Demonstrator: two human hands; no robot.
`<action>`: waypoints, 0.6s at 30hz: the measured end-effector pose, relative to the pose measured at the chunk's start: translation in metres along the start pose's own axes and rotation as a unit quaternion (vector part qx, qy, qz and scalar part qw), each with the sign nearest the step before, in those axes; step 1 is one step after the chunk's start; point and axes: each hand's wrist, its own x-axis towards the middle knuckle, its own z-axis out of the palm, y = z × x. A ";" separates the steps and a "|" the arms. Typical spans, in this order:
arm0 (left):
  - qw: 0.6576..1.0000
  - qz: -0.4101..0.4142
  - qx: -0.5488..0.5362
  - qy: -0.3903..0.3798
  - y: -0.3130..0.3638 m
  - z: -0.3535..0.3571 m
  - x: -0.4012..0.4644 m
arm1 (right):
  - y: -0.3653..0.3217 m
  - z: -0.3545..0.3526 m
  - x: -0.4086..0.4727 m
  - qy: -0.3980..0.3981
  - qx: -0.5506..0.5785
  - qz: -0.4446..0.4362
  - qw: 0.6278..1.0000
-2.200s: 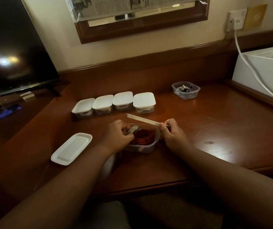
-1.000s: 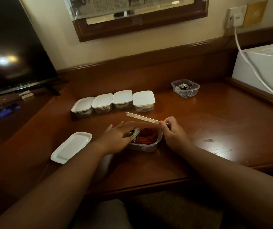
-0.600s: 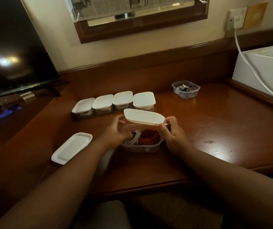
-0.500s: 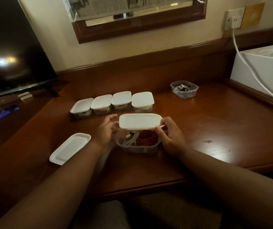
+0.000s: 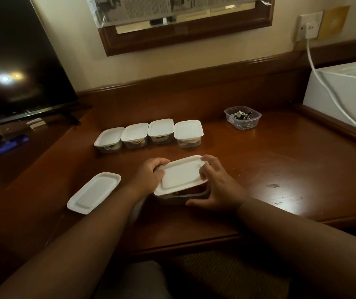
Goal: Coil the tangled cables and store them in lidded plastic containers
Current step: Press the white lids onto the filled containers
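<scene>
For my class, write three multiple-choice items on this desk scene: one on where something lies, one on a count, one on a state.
1. Where does the spare white plastic lid lie?
A. On the open container at the back right
B. Flat on the brown wooden desk, to the left of the hands
C. Leaning on the black television

2. How many lidded clear plastic containers stand in the back row?
A. Two
B. Six
C. Four

3. What is the state of the white lid between the hands?
A. Tilted on its clear container, not yet pressed flat
B. Lying upside down on the desk
C. Stacked on the back row

Answers: 1 B, it lies alone beside the left hand. 2 C, four stand side by side. 3 A, the right hand and left hand grip its ends, and a gap shows under the near edge.
</scene>
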 end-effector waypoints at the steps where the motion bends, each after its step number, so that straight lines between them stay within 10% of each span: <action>1: 0.999 0.013 0.028 -0.008 -0.001 -0.001 0.001 | 0.000 0.001 0.001 -0.001 -0.001 -0.002 1.000; 18: 0.973 0.081 0.212 -0.046 -0.006 -0.013 0.008 | -0.007 -0.002 0.007 -0.056 -0.077 0.061 0.994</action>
